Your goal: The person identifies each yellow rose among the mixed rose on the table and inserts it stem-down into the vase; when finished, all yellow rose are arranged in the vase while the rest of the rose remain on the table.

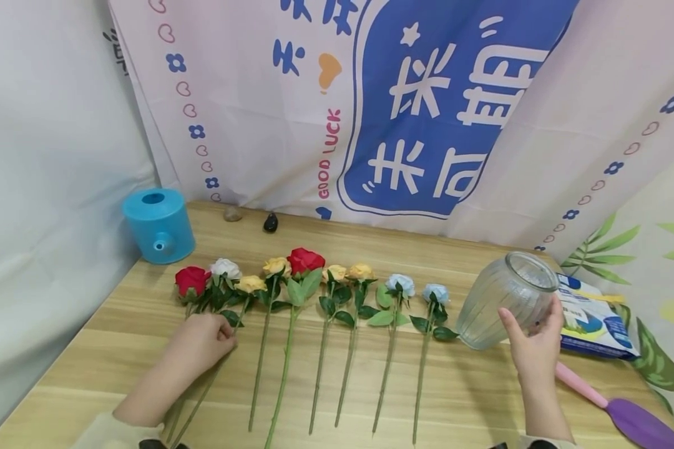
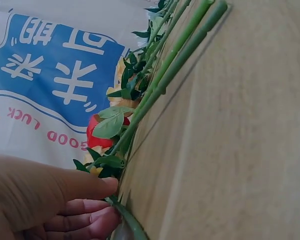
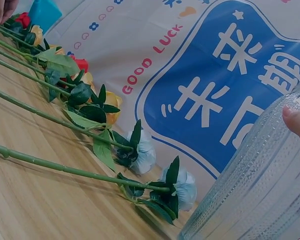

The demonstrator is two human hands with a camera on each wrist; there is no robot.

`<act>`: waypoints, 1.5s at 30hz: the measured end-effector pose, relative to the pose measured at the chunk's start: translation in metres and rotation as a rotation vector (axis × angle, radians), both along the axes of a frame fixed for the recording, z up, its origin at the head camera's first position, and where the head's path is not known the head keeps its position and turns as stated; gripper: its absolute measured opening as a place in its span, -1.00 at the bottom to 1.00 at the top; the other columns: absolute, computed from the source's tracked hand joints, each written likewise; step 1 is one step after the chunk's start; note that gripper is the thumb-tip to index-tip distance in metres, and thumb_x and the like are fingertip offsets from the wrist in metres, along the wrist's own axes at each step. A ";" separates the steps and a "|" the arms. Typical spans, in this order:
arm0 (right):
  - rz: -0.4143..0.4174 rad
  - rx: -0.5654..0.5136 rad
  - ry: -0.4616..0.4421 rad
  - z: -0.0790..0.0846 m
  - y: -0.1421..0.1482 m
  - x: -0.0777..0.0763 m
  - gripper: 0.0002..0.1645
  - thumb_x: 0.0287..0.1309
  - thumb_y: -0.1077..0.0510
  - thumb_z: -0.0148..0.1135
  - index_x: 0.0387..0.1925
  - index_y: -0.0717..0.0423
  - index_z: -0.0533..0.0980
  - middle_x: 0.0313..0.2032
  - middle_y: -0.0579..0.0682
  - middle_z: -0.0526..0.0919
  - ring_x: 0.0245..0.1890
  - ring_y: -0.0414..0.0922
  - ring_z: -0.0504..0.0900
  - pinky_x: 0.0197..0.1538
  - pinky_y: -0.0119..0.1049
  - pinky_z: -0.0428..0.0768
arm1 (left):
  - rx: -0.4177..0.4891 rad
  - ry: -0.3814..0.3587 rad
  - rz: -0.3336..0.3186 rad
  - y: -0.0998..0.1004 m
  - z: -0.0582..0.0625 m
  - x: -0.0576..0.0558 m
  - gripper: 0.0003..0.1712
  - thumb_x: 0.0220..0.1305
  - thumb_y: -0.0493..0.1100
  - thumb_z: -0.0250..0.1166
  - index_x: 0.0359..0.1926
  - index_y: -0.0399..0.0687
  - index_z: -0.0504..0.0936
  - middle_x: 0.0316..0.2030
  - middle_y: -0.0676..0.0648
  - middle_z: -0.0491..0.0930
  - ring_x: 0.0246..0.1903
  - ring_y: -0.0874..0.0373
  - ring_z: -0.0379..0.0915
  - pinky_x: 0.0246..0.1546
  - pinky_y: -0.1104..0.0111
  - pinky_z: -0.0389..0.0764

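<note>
A row of artificial roses with green stems lies on the wooden table. My left hand (image 1: 202, 340) is at the row's left end, thumb and fingers pinching the stem of a yellow rose (image 1: 251, 284). Beside that hand are a red rose (image 1: 192, 280) and a white rose (image 1: 226, 269). A ribbed clear glass vase (image 1: 502, 302) leans to one side in my right hand (image 1: 536, 349), which grips it by its side with the thumb (image 3: 297, 120) across the glass. Two pale blue roses (image 1: 401, 285) lie nearest the vase.
More yellow roses (image 1: 361, 272) and a large red rose (image 1: 305, 260) fill the row's middle. A blue watering can (image 1: 158, 227) stands back left, near two small stones (image 1: 271, 222). At right are a blue-white packet (image 1: 595, 321) and a purple-bladed spatula (image 1: 646, 424). A printed curtain hangs behind.
</note>
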State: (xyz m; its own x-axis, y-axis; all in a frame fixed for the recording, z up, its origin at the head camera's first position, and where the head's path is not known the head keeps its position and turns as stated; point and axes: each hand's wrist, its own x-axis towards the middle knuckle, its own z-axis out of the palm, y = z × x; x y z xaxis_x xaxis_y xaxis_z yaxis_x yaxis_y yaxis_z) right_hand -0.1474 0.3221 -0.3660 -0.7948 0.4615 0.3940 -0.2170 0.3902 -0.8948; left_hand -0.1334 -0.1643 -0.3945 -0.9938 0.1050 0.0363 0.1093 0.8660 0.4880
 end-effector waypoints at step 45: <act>0.005 -0.034 -0.037 -0.005 0.003 -0.002 0.05 0.01 0.23 0.29 0.37 -0.08 -0.17 0.36 0.06 -0.09 0.32 -0.02 -0.06 0.31 -0.33 -0.06 | 0.671 0.347 -0.048 0.049 0.068 -0.044 -0.74 0.11 -0.13 0.30 -0.22 -0.20 0.60 -0.37 -0.08 0.60 -0.40 0.15 0.53 -0.40 0.45 0.57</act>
